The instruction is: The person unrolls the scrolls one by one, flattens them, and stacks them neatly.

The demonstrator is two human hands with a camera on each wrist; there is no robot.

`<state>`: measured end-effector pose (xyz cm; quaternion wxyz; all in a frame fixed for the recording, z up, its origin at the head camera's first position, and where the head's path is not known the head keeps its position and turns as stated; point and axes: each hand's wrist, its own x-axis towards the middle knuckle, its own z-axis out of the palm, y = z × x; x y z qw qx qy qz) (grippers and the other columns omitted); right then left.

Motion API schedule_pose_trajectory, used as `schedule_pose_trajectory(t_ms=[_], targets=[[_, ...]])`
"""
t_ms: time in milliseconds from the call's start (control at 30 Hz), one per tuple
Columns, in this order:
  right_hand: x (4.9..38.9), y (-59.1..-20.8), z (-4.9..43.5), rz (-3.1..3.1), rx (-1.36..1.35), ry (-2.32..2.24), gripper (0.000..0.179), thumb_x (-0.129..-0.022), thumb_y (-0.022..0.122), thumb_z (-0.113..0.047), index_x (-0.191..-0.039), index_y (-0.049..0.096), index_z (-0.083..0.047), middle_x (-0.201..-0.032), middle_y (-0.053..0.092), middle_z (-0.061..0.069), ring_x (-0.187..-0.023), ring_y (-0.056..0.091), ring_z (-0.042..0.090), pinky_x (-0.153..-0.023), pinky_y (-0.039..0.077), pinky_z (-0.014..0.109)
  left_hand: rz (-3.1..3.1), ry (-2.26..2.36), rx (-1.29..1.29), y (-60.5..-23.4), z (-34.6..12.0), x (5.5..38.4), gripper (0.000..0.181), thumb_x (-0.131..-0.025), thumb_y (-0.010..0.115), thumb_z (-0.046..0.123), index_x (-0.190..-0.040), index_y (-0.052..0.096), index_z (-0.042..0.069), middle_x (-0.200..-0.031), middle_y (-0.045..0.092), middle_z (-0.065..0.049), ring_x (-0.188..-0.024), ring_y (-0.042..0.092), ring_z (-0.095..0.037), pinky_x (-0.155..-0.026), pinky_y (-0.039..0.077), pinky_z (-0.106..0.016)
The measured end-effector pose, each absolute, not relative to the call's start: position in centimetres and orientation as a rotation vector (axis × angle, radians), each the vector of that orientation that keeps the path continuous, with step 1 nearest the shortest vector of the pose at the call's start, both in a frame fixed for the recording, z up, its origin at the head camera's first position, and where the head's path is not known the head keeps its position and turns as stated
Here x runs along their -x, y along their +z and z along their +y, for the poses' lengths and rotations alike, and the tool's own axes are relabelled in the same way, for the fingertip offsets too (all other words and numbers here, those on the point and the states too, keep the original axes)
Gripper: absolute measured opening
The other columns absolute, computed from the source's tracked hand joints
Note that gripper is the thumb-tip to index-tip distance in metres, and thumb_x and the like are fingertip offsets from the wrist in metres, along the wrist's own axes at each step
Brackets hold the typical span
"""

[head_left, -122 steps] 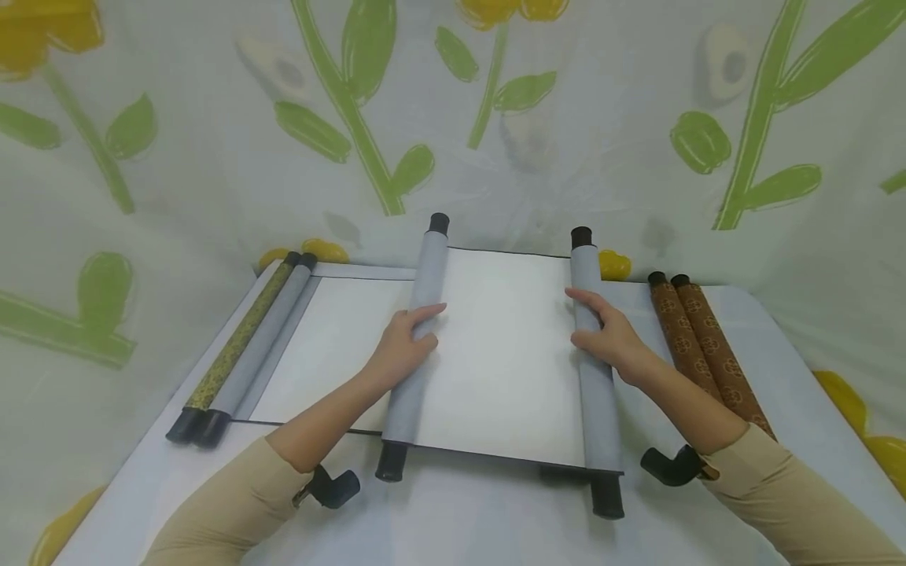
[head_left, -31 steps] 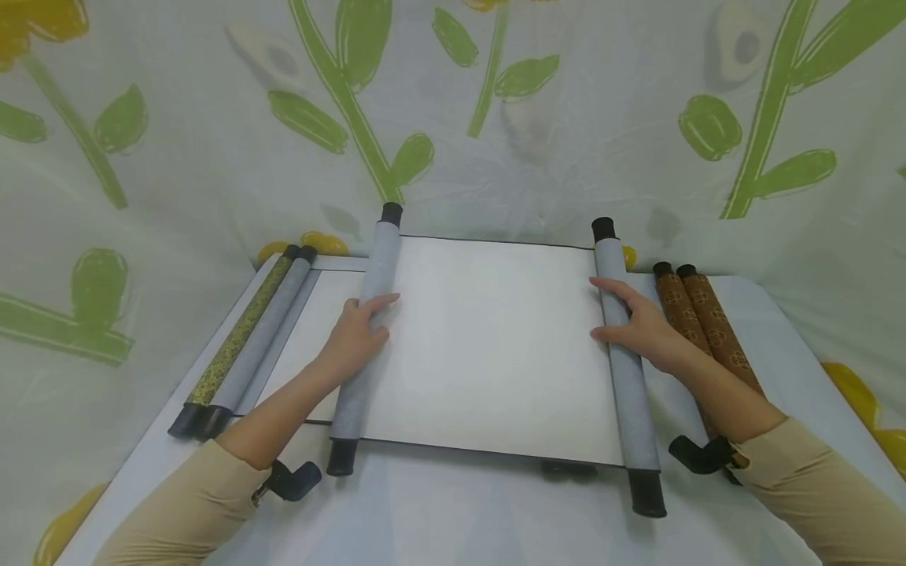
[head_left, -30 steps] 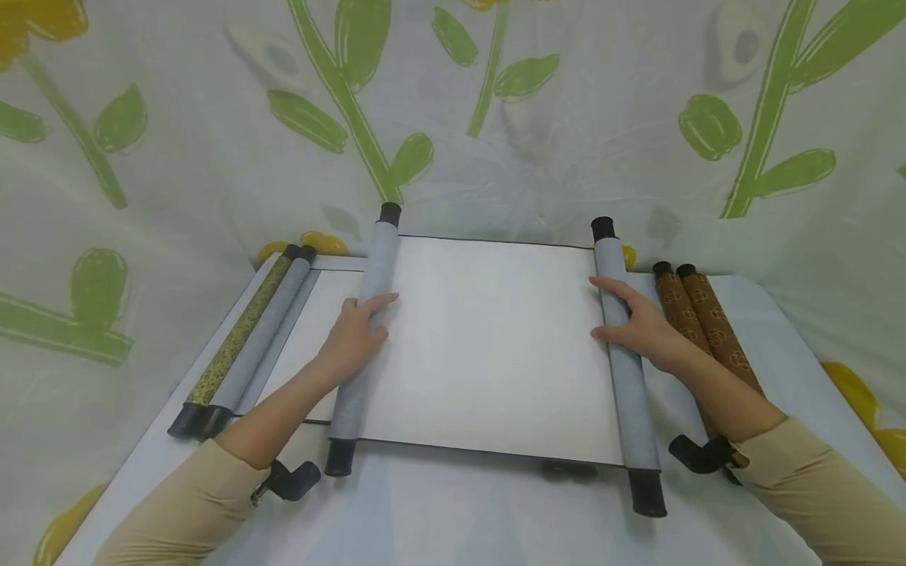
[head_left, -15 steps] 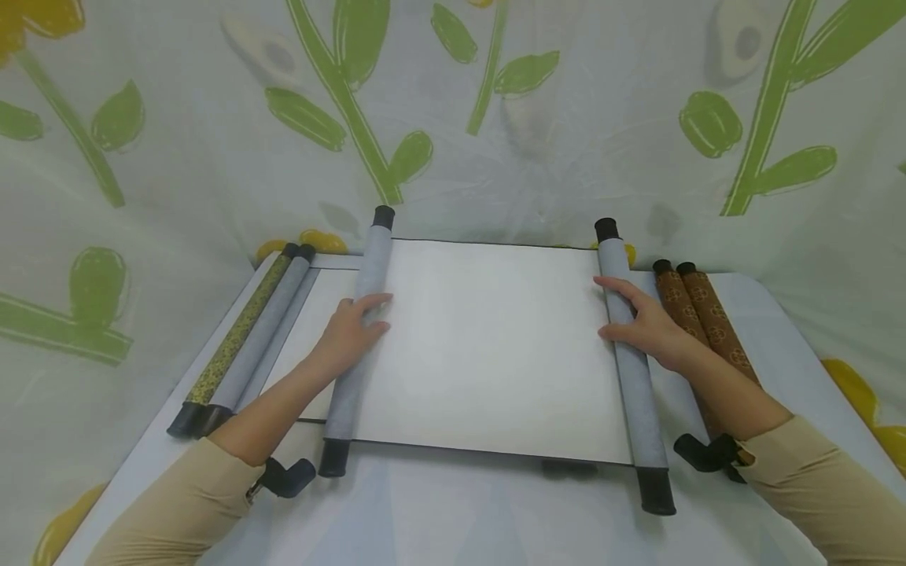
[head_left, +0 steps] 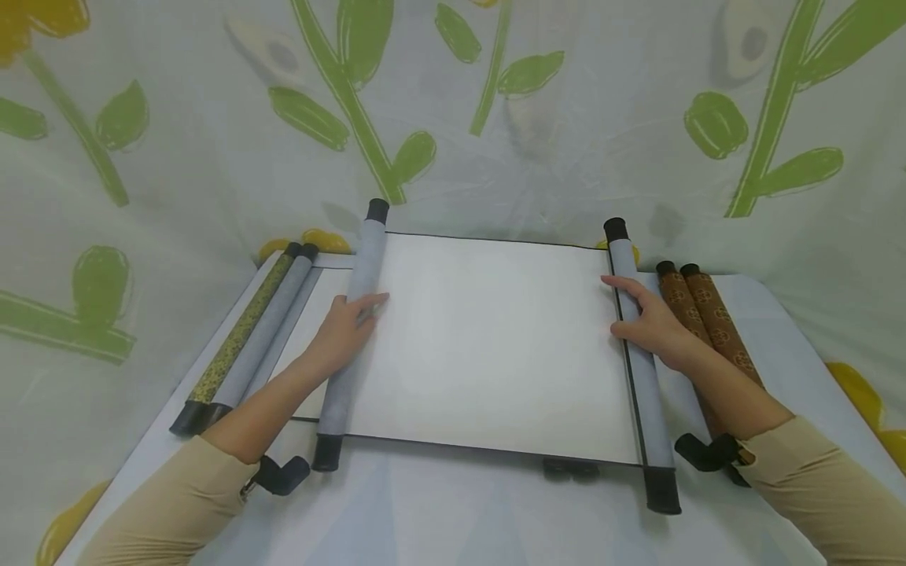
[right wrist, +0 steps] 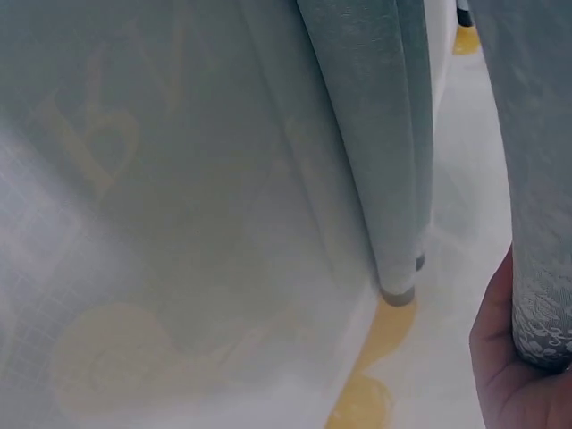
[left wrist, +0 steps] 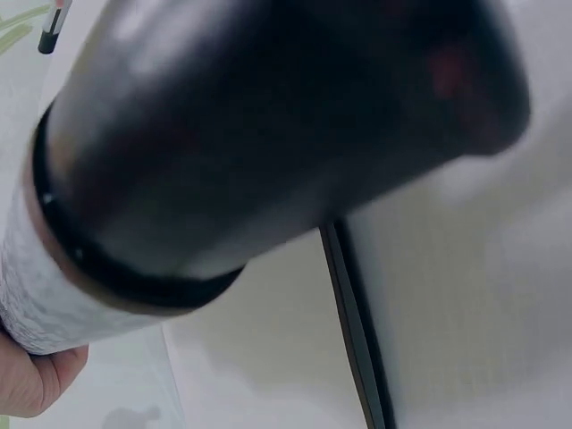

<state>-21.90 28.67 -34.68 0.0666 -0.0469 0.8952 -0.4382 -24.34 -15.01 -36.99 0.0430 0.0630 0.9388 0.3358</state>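
Observation:
A partly unrolled scroll with a blank white sheet [head_left: 488, 346] is spread between two grey-blue rollers with black end caps. My left hand [head_left: 338, 334] grips the left roller [head_left: 364, 263] around its middle, thumb and index finger on the sheet side. My right hand [head_left: 654, 326] holds the right roller [head_left: 649, 401] the same way, and a thin dark border line runs along that roller. In the left wrist view a black end cap [left wrist: 268, 134] fills much of the picture, with part of the hand [left wrist: 36, 380] at the roller. Fingers behind the rollers are hidden.
Under the left side lies another open scroll [head_left: 304, 346] with a grey roller [head_left: 265, 330], beside a yellow-green patterned roll [head_left: 241, 338]. Two brown patterned rolls [head_left: 715, 330] lie at the right of the white table [head_left: 453, 519]. A small dark object [head_left: 569, 469] shows below the sheet's front edge.
My hands have moved apart with the two rollers, and the white sheet between them has grown much wider. The dark border line beside the right roller has come into view.

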Motion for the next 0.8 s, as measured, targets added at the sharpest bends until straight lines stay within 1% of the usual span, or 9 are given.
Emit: schedule_pose_trajectory(t_ms=[100,167,233,333,433,533,700,800], targets=[[21.9,-34.7,28.8,2.702,0.148,-1.327,0.078,-0.081,0.057,0.005,-0.15,0.024,-0.009,-0.156,0.009,0.023,-0.141,0.007,0.044,-0.105,0.018,0.065,2.882,1.017,-0.222,-37.2,-15.3,24.5,0.044,-0.098,0.041,0.016,-0.142,0.044,0.016,-0.121,0.037,-0.029,-0.092,0.048,-0.033,-0.068,0.046,-0.041],[21.9,-34.8,28.9,2.699,0.151,-1.335,0.078,-0.082,0.061,0.002,-0.15,0.024,-0.009,-0.156,0.008,0.023,-0.141,0.006,0.045,-0.104,0.017,0.066,2.869,1.023,-0.225,-37.2,-15.5,24.6,0.044,-0.099,0.042,0.018,-0.143,0.042,0.017,-0.122,0.037,-0.03,-0.096,0.047,-0.034,-0.071,0.046,-0.044],[21.9,-34.9,29.1,2.688,0.156,-1.35,0.08,-0.083,0.067,-0.003,-0.15,0.024,-0.01,-0.156,0.007,0.023,-0.14,0.006,0.046,-0.104,0.016,0.067,2.848,1.031,-0.216,-37.3,-15.8,24.7,0.047,-0.098,0.048,0.021,-0.145,0.04,0.018,-0.124,0.036,-0.03,-0.101,0.047,-0.037,-0.076,0.046,-0.049],[21.9,-35.2,29.4,2.67,0.174,-1.371,0.085,-0.081,0.073,-0.01,-0.15,0.023,-0.009,-0.156,0.007,0.024,-0.14,0.007,0.047,-0.103,0.016,0.069,2.811,1.043,-0.199,-37.2,-16.1,24.9,0.056,-0.094,0.058,0.025,-0.146,0.038,0.02,-0.127,0.037,-0.03,-0.109,0.045,-0.04,-0.084,0.044,-0.056],[21.9,-35.4,29.5,2.665,0.192,-1.37,0.086,-0.08,0.074,-0.01,-0.149,0.024,-0.008,-0.155,0.007,0.025,-0.139,0.007,0.048,-0.103,0.016,0.069,2.797,1.026,-0.189,-37.2,-16.3,25.0,0.062,-0.089,0.065,0.025,-0.146,0.038,0.02,-0.128,0.038,-0.03,-0.113,0.045,-0.042,-0.086,0.044,-0.058],[22.0,-35.5,29.5,2.672,0.202,-1.357,0.084,-0.081,0.072,-0.008,-0.149,0.023,-0.007,-0.155,0.007,0.025,-0.139,0.006,0.048,-0.103,0.015,0.07,2.799,1.004,-0.192,-37.3,-16.4,25.2,0.062,-0.09,0.064,0.024,-0.146,0.038,0.02,-0.128,0.038,-0.031,-0.112,0.046,-0.042,-0.085,0.045,-0.057],[22.1,-35.5,29.6,2.674,0.211,-1.322,0.077,-0.086,0.065,-0.005,-0.15,0.021,-0.008,-0.155,0.005,0.025,-0.14,0.003,0.048,-0.103,0.014,0.07,2.787,1.011,-0.184,-37.3,-16.6,25.3,0.058,-0.093,0.059,0.02,-0.146,0.037,0.019,-0.13,0.036,-0.032,-0.114,0.045,-0.043,-0.086,0.045,-0.058],[22.1,-35.5,29.8,2.651,0.229,-1.329,0.072,-0.089,0.059,-0.003,-0.15,0.021,-0.006,-0.155,0.005,0.025,-0.14,0.003,0.049,-0.103,0.014,0.07,2.784,1.014,-0.195,-37.2,-16.7,25.3,0.054,-0.095,0.054,0.016,-0.146,0.037,0.019,-0.13,0.035,-0.033,-0.11,0.045,-0.042,-0.081,0.047,-0.055]])
